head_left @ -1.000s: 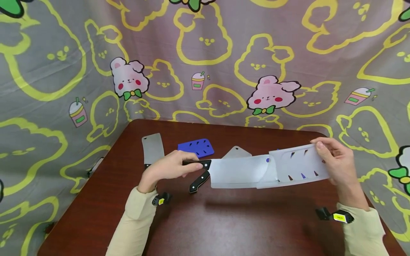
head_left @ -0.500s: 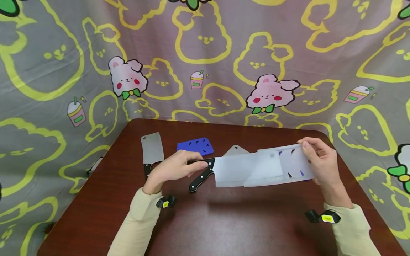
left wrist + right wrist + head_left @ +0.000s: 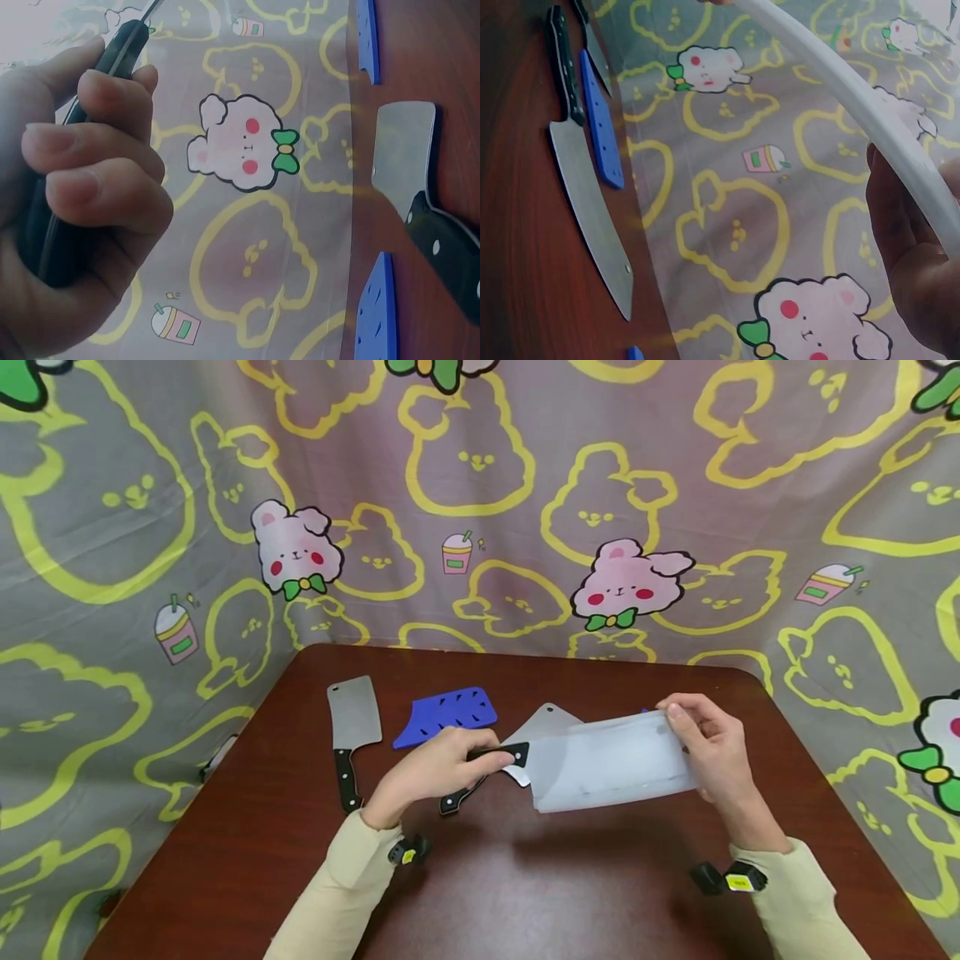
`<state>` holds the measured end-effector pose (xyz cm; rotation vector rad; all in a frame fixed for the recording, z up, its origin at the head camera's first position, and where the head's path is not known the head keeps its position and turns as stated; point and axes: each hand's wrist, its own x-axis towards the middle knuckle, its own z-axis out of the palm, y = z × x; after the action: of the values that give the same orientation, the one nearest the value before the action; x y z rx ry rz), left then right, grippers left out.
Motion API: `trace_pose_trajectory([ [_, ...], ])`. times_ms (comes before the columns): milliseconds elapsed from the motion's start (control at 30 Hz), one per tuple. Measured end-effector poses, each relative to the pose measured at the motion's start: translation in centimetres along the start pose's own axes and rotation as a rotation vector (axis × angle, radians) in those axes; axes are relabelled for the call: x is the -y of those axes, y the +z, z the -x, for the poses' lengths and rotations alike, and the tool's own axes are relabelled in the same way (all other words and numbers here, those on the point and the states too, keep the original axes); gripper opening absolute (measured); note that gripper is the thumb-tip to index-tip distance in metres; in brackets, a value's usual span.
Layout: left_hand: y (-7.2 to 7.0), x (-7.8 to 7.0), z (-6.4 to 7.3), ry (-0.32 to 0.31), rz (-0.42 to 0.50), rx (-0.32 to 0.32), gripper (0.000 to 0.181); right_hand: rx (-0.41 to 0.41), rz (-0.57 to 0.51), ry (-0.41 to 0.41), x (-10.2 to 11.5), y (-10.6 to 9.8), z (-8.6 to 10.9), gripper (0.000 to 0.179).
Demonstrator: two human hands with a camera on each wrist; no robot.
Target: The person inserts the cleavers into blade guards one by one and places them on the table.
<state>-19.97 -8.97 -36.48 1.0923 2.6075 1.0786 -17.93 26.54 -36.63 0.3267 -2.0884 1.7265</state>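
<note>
White and translucent, the held sheath (image 3: 622, 760) is sitting much farther along the blade than a second ago, and my right hand (image 3: 712, 760) is coming closer to my left hand (image 3: 453, 764). My left fingers are curling firmly round the black handle of the held cleaver (image 3: 520, 752); my right hand is pinching the held sheath near its far end, thumb in front. Both things are hanging above the brown table (image 3: 480, 885) — the held sheath is covering nearly the whole blade. Behind them, a second cleaver (image 3: 542, 724) is lying partly hidden, while a third cleaver (image 3: 356, 714) is lying to the left. Between those two, a blue sheath (image 3: 450, 714) is resting. Something blue is peeping out beside my right hand — perhaps another sheath, though too little is showing.
</note>
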Motion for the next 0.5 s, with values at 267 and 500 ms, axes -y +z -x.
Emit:
trace_pose_trajectory([
  [267,0.3,-1.1,-0.1,-0.029,-0.003,-0.023,0.027,0.005,-0.012,-0.006,-0.4,0.8,0.3,0.019],
  [500,0.2,-1.4,0.0,-0.049,-0.002,-0.016,0.025,0.034,0.0,0.025,-0.3,0.7,0.2,0.02],
])
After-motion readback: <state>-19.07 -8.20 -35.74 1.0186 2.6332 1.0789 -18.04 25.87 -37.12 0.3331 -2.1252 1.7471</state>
